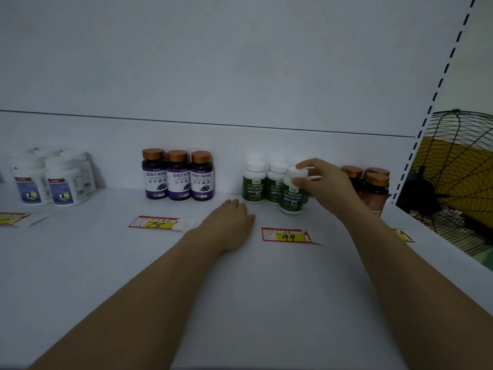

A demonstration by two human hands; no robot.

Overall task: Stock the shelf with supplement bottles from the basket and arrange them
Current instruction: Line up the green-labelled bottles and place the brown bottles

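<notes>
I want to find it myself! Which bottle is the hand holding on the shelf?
Look along the white shelf to the yellow price tag marked 99. Right behind it stand three white-capped bottles with green labels. The right hand has its grip on the cap of the green bottle farthest right, which sits a little forward of the other two green bottles.

Three bottles (178, 174) stand left of another trio (272, 186).

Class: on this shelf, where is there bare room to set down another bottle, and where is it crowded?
Free: the gap between the white bottles and purple bottles, and the wide front of the shelf below the price tags. Crowded: around the green bottles, where the right hand grips one beside the brown bottles.
</notes>
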